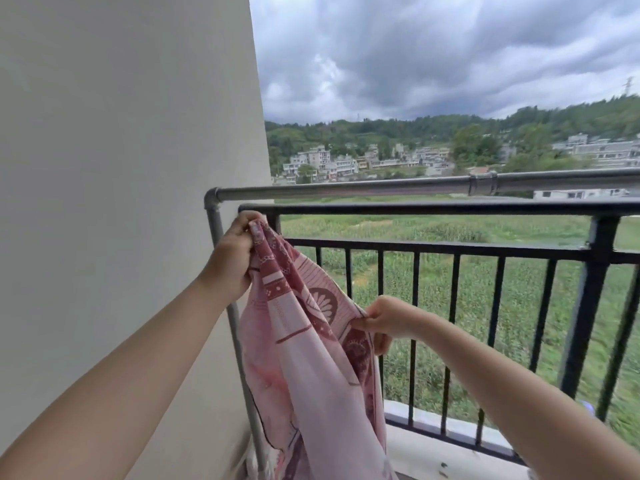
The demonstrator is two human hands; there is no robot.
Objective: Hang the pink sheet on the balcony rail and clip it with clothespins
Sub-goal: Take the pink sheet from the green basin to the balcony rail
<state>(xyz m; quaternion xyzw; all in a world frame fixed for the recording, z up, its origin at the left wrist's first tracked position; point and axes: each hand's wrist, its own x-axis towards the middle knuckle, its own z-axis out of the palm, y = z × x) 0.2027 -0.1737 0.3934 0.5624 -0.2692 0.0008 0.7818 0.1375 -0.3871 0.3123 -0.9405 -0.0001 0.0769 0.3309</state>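
Observation:
The pink sheet (311, 362), patterned with darker red motifs, hangs bunched in front of me, below the rail. My left hand (232, 258) grips its top corner high up, close to the left end of the black balcony rail (433, 207). My right hand (388, 320) pinches the sheet's edge lower down and to the right, in front of the black bars. A grey metal pipe (346, 190) runs just above and beyond the black rail, with an elbow at its left end. No clothespins are in view.
A plain white wall (121, 168) closes off the left side. A grey coupling (483, 183) sits on the pipe at the right. A thick black post (588, 306) stands in the railing at the right. Beyond lie green fields and houses.

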